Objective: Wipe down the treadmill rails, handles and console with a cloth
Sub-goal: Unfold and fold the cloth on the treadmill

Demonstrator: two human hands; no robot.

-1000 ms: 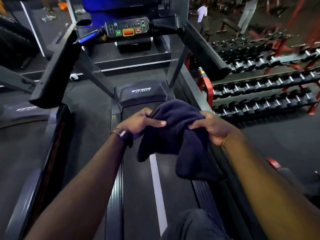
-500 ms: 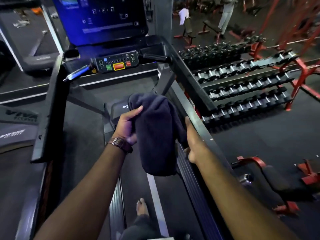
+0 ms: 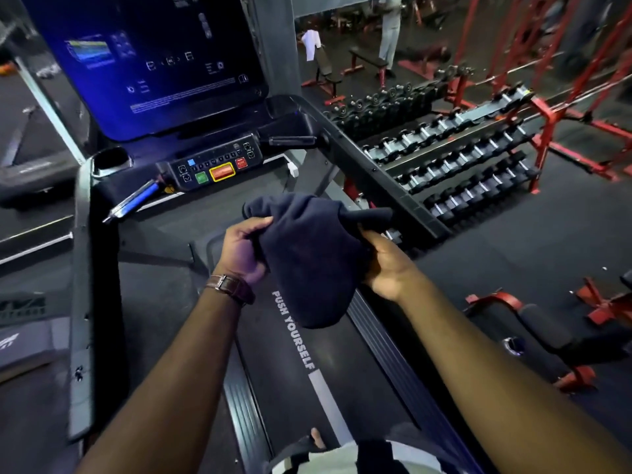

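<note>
Curled now rather than straight, right hand (image 3: 386,268) grips the dark cloth (image 3: 307,261), left hand (image 3: 241,251) clamped on its other side; folds hide most fingertips.

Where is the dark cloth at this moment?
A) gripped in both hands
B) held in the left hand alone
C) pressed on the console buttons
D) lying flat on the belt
A: the left hand and the right hand each grip a side of the cloth, which hangs above the belt.
</note>
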